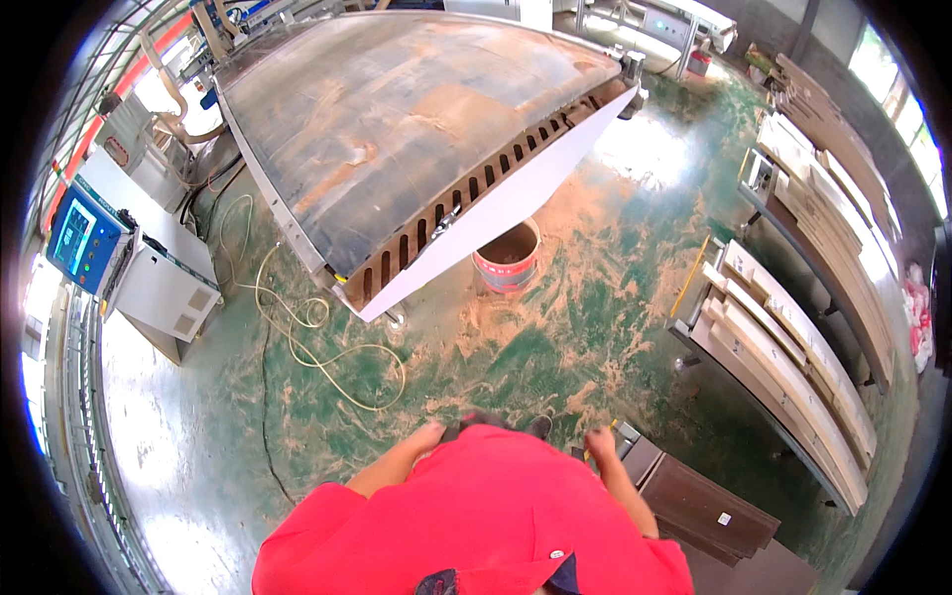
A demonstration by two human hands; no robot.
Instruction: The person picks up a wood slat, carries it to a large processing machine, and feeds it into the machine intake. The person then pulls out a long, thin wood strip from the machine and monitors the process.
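Observation:
My left hand (428, 436) is beside my waist, close to something dark at the hem of my red shirt (496, 506). Its fingers are mostly hidden, so I cannot tell how they are set. On the other side, my right hand (599, 443) has its fingers curled in. It is just left of the near end of a low rack with dark brown boards (694, 501), where small yellow parts show. Whether that hand grips anything is too small to make out.
Ahead stands a large dusty machine table (416, 119) with a slotted front edge and a white strip. Below it is a red-rimmed bucket (508, 260). A loose pale hose (327, 362) crosses the dusty green floor. A control cabinet (164, 258) is left; board racks (783, 347) are right.

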